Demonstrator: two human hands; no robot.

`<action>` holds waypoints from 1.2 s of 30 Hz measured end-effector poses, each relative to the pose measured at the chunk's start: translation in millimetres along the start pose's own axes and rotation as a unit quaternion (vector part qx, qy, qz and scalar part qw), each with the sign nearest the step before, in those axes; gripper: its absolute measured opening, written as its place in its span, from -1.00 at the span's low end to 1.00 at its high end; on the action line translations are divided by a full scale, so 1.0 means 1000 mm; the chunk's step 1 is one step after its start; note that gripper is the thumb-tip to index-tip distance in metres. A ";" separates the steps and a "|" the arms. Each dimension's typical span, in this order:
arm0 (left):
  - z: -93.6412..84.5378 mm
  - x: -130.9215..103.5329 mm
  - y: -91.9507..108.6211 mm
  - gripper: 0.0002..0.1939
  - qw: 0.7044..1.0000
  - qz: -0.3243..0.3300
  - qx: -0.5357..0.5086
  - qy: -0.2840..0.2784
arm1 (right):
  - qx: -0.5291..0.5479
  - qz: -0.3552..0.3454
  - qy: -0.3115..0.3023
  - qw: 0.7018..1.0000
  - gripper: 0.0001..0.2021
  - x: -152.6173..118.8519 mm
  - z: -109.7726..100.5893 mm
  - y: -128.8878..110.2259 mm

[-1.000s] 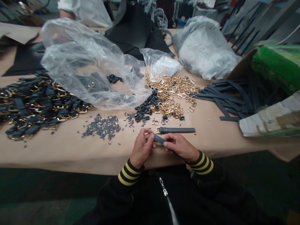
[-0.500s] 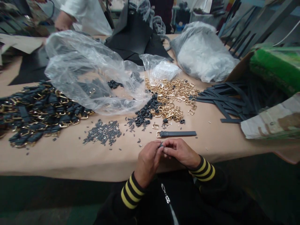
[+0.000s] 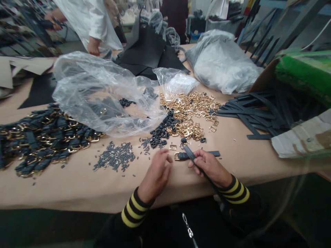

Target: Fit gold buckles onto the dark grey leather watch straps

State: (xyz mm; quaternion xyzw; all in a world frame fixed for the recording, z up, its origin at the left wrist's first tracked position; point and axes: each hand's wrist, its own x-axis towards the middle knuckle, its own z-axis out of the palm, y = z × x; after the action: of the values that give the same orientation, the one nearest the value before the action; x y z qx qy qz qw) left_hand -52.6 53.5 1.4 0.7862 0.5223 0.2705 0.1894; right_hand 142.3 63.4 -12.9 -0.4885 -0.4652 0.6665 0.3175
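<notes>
My right hand [image 3: 212, 169] grips a dark leather strap [image 3: 190, 153] between thumb and fingers; its end points up and away from me, and the rest trails under my wrist. My left hand [image 3: 156, 175] is apart from it, fingers loosely bent and a little blurred, with nothing visible in them. Just beyond the left fingertips lies a single gold buckle [image 3: 173, 147]. Behind the held strap, a short strap with a gold buckle [image 3: 213, 153] lies flat on the table. Dark loops [image 3: 158, 137] and a heap of gold buckles [image 3: 191, 113] are farther back.
Finished-looking buckled straps [image 3: 49, 134] are piled at left, near small dark pieces [image 3: 115, 155]. Clear plastic bags [image 3: 103, 86] spread behind. Long dark straps [image 3: 253, 112] spill from a carton [image 3: 301, 136] at right. A person in white [image 3: 99, 24] stands across the brown-covered table [image 3: 85, 193].
My hands were together over a small dark item; now they are apart. The left has moved left, and the right now shows a strap raised in it. The person across has shifted.
</notes>
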 end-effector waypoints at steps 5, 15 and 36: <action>0.016 0.046 -0.012 -0.82 0.987 -0.018 0.140 0.071 | 0.011 0.017 0.030 0.999 -0.77 0.003 -0.017 -0.003; 0.048 0.087 -0.012 -0.95 0.982 -0.122 -0.140 0.011 | -0.142 -0.085 0.094 0.982 -0.79 0.023 -0.021 -0.011; 0.015 0.056 -0.001 -0.77 0.645 -0.248 -0.720 -0.060 | 0.233 -0.029 -0.107 0.966 -0.75 0.051 0.005 -0.035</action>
State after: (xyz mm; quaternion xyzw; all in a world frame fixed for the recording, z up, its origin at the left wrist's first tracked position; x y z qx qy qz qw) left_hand -26.5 105.0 1.6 0.2570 0.3257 0.4569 0.7869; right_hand 120.0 119.3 1.6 -0.3132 -0.3422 0.7954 0.3900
